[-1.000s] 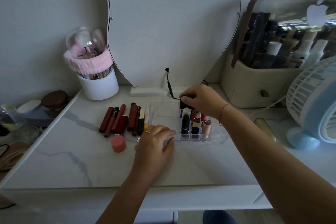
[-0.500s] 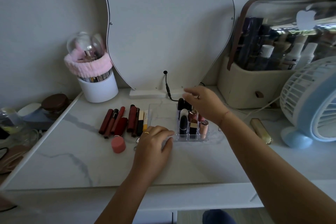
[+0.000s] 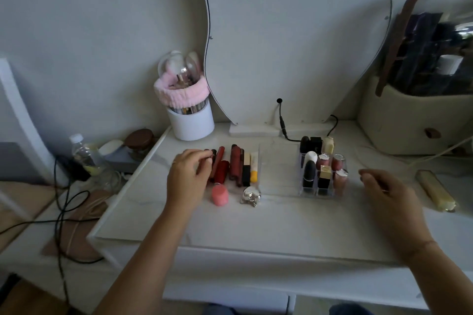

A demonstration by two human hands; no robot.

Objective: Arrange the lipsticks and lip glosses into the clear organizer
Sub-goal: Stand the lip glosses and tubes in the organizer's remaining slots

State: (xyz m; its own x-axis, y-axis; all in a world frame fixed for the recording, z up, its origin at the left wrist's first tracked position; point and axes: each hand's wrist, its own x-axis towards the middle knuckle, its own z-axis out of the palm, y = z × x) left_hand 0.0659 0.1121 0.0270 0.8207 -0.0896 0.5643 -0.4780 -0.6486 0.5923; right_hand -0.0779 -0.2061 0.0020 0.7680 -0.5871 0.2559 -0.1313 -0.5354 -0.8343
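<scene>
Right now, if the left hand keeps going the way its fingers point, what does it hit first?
Most likely the row of dark red lip gloss tubes lying on the desk: the left hand has its fingertips curled toward the leftmost tubes, apparently touching or just short of them. Depth from this one view is unclear.

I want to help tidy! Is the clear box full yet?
Not full. The clear box holds upright lipsticks on its right side only; its left part looks bare, and tubes lie flat on the table.
</scene>
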